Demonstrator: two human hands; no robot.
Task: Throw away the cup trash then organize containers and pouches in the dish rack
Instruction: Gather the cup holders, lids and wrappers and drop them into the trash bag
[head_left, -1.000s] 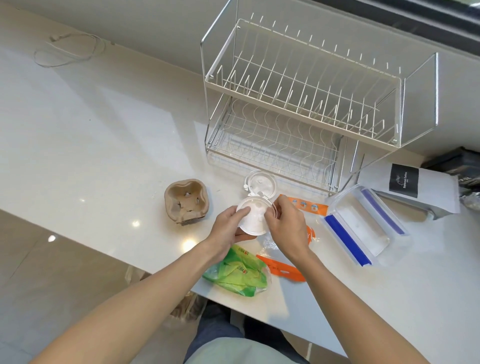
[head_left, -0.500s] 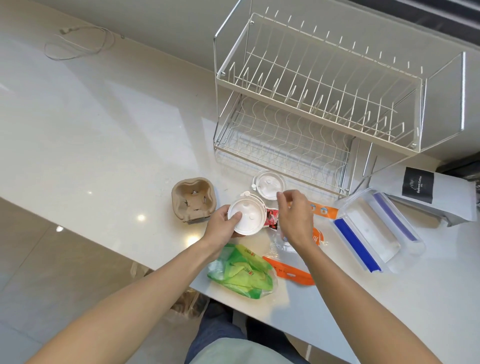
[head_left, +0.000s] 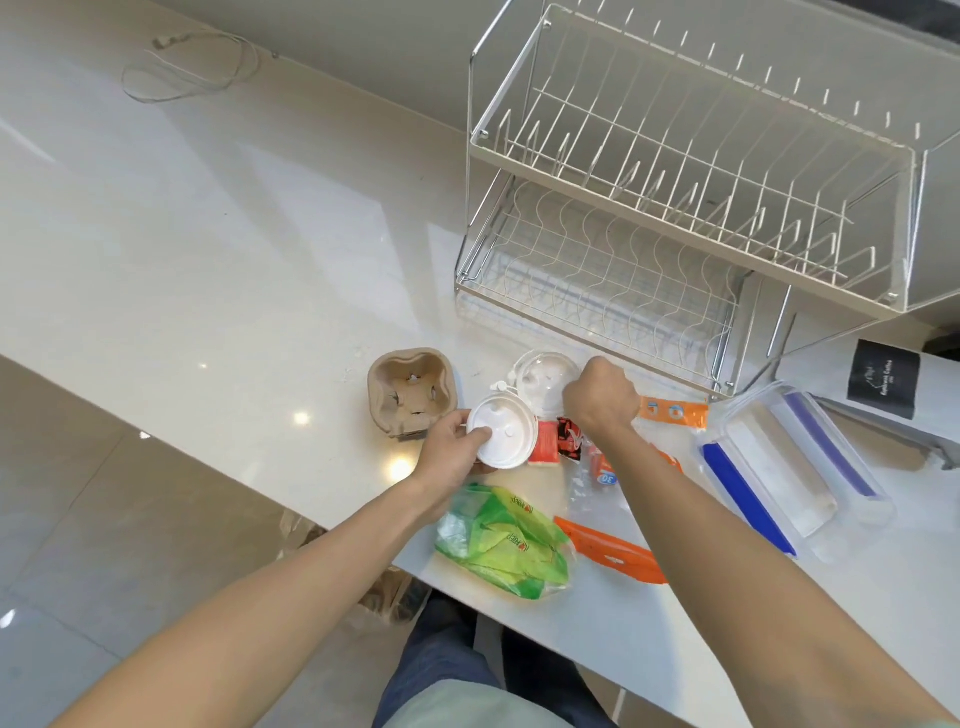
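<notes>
Two-tier wire dish rack (head_left: 691, 171) at the back of the white counter (head_left: 218, 249), both tiers bare. Just in front of its lower left corner, a clear lid (head_left: 545, 376), with the right hand (head_left: 602, 397) closed down over its right edge; fingers curled under, grip on the lid not certain. Left of that lid and touching it, a white cup with its lid on (head_left: 501, 436), pinched by the left hand (head_left: 457, 457), thumb on top, fingers below. Further left of the rack, a brown pulp cup holder (head_left: 413, 389). Red sachets (head_left: 558, 439) beside the white cup. Green plastic pouch (head_left: 501, 545) nearest the counter's front edge, an orange-topped zip pouch (head_left: 610, 551) alongside. Right of the rack's front, a clear container with blue clips (head_left: 789, 467) and a white coffee bag (head_left: 878, 384).
</notes>
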